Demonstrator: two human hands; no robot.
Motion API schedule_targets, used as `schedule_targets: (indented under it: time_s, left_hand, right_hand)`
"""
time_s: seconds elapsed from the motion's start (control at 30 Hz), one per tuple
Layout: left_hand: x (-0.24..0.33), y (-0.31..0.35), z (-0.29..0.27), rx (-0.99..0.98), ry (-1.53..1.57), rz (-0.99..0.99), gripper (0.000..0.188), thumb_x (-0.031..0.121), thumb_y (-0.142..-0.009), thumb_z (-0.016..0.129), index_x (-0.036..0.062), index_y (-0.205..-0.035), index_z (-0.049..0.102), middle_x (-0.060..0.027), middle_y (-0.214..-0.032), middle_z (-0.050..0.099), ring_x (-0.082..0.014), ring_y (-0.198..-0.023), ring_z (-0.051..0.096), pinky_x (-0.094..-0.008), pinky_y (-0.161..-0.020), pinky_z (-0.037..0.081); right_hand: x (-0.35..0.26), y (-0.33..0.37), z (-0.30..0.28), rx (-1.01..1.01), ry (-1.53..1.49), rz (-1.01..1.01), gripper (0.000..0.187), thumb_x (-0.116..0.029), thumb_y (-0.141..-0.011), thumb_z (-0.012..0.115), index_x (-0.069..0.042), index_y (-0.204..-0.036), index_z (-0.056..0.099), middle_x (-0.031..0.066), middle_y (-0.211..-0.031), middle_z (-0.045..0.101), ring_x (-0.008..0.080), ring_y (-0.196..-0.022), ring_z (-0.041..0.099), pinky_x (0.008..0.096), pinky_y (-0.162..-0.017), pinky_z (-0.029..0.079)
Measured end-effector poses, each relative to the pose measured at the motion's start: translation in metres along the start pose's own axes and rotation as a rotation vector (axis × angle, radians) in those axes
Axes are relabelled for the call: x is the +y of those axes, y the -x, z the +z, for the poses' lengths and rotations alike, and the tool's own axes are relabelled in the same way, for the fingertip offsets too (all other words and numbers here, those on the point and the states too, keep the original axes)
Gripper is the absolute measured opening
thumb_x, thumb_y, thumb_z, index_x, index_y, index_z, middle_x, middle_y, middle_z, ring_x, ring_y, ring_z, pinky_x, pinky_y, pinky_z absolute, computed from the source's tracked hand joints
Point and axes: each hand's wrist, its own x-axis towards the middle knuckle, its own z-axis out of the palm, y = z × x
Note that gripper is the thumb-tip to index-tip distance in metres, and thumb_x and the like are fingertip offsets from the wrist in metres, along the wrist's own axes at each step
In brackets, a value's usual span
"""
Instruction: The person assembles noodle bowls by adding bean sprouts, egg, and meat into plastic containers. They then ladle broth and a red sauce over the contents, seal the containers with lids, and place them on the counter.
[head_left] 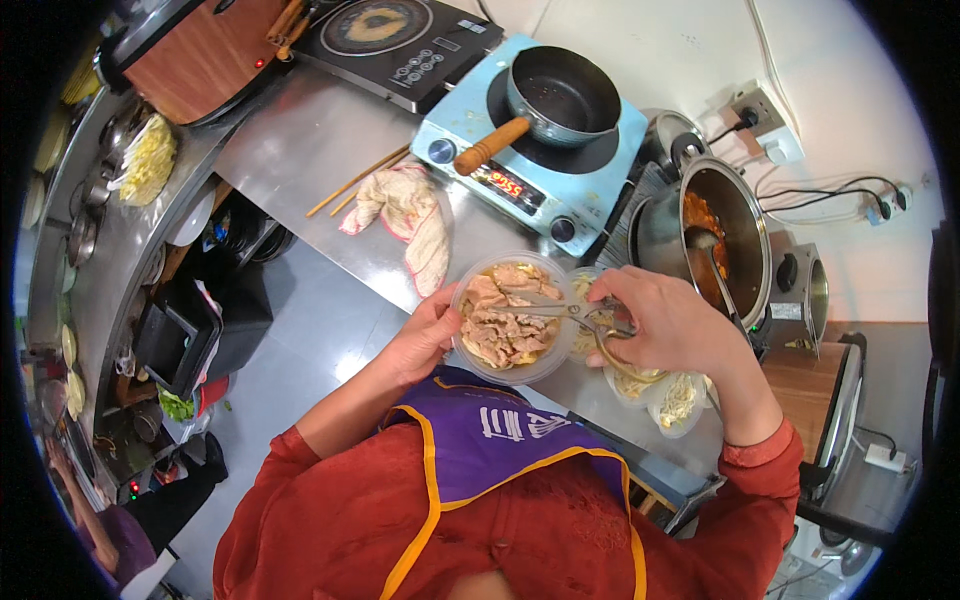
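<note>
Sliced meat [505,325] fills a clear plastic bowl [462,352] that my left hand [425,340] grips by the rim at the counter edge; my right hand [665,320] clasps scissors [575,312] over it. Soft, slippery, probably light.

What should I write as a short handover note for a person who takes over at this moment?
Left hand: steadies the round clear plastic container of sliced meat at its left rim.
Right hand: fingers in the handles of the metal scissors, blades over the meat.
Container sits at the edge of the steel counter, beside similar tubs of noodles.
Done: container filled.
Left: apparently cutting the slices; cannot tell how many are cut.
</note>
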Motion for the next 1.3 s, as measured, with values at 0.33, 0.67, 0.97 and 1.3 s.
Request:
schedule_targets:
  time_s: [0.33, 0.67, 0.97, 1.3]
  left_hand:
    - [-0.017, -0.024, 0.025, -0.078, -0.063, -0.055, 0.091, 0.056, -0.075, 0.074, 0.0, -0.139, 0.04, -0.0084, -0.128, 0.055, -0.0159, -0.117, 0.051, -0.031, -0.099, 0.042]
    - [-0.01, -0.032, 0.037, 0.02, -0.069, -0.065, 0.096, 0.063, -0.07, 0.072, 0.002, -0.138, 0.041, -0.0081, -0.129, 0.056, -0.0171, -0.119, 0.054, -0.0332, -0.098, 0.046]
    - [-0.011, -0.035, 0.038, -0.058, 0.019, -0.007, 0.084, 0.054, -0.08, 0.069, 0.0035, -0.14, 0.04, -0.0047, -0.129, 0.056, -0.012, -0.116, 0.053, -0.0263, -0.094, 0.043]
    - [-0.007, -0.04, 0.059, -0.066, -0.039, -0.056, 0.093, 0.06, -0.075, 0.071, 0.0018, -0.141, 0.038, -0.007, -0.133, 0.054, -0.0153, -0.12, 0.052, -0.0299, -0.099, 0.042]
  right_hand:
    - [0.011, -0.014, -0.001, -0.191, 0.104, 0.056, 0.052, -0.038, -0.072, 0.075, -0.003, -0.107, 0.058, 0.0157, -0.098, 0.063, 0.0322, -0.091, 0.064, 0.0405, -0.078, 0.051]
    - [0.007, -0.013, 0.007, -0.053, 0.393, -0.059, 0.036, -0.021, -0.069, 0.076, -0.004, -0.098, 0.063, 0.0116, -0.083, 0.065, 0.0291, -0.078, 0.067, 0.0377, -0.067, 0.054]
    - [0.013, 0.013, -0.013, 0.161, 0.353, 0.007, 0.034, -0.013, -0.063, 0.077, -0.006, -0.091, 0.059, 0.0086, -0.082, 0.059, 0.0297, -0.08, 0.063, 0.0403, -0.066, 0.05]
    - [0.031, 0.05, -0.006, 0.295, 0.381, 0.104, 0.039, -0.009, -0.061, 0.077, -0.008, -0.095, 0.057, 0.0065, -0.084, 0.058, 0.0275, -0.084, 0.062, 0.0384, -0.068, 0.049]
